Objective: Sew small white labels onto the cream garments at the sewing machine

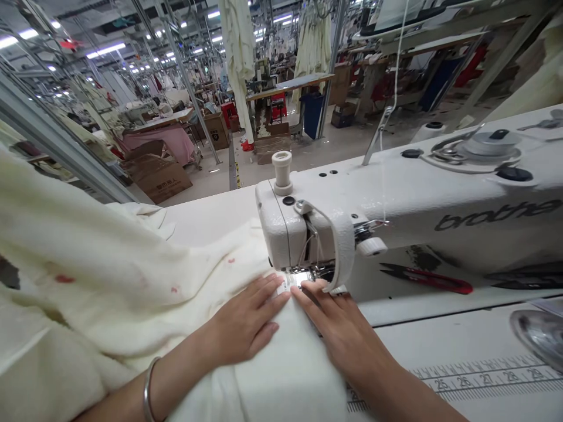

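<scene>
A white sewing machine stands before me, with cream fabric running under its presser foot. My left hand lies flat on this fabric, fingertips just left of the needle area. On the right side of the foot, my right hand rests with fingers stretched out over the fabric's edge. A small white label shows between the fingertips, close to the foot. The needle tip itself is hidden. More of the cream cloth, marked with small red motifs, bunches up on the left.
Red-handled thread snips lie under the machine arm, with a dark tool farther right. A printed ruler scale runs along the table front. A thread cone stands behind the machine. Cardboard boxes sit on the floor beyond.
</scene>
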The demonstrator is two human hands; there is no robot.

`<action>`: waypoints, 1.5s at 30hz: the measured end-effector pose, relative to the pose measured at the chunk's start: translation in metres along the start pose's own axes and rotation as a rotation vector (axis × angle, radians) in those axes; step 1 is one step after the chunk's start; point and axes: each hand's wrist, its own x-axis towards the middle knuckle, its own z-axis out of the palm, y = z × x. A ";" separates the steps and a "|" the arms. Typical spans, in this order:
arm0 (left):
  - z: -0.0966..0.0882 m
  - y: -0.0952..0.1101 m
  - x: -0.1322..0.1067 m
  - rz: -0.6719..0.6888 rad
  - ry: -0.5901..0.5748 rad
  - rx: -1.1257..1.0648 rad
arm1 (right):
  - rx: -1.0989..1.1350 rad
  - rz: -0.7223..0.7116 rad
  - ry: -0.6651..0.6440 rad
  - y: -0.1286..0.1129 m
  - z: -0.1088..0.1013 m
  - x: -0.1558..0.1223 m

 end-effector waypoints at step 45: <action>-0.013 0.002 -0.020 -0.333 0.165 0.096 | -0.044 -0.199 0.042 -0.054 -0.009 -0.009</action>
